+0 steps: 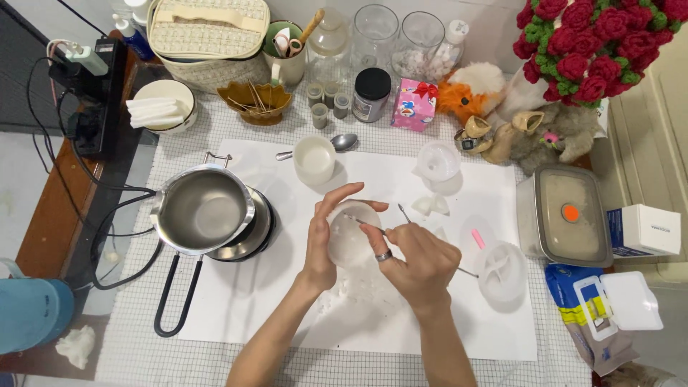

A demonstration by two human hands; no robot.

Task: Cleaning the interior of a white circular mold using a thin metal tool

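Curled around a small white cup (pixel 351 233), my left hand (pixel 324 236) holds it tilted over the white sheet (pixel 272 315). Right hand (pixel 419 261) pinches a thin metal tool (pixel 369 224), its tip inside the cup. Steel pot (pixel 204 209) sits left.

Steel melting pot (pixel 203 210) with black handle on a hot plate, left; white cup (pixel 314 159) beside a spoon (pixel 342 142); lidded container (pixel 565 215), right; red crocheted roses (pixel 598 43); pink box (pixel 413 104); plush toys (pixel 530 132).
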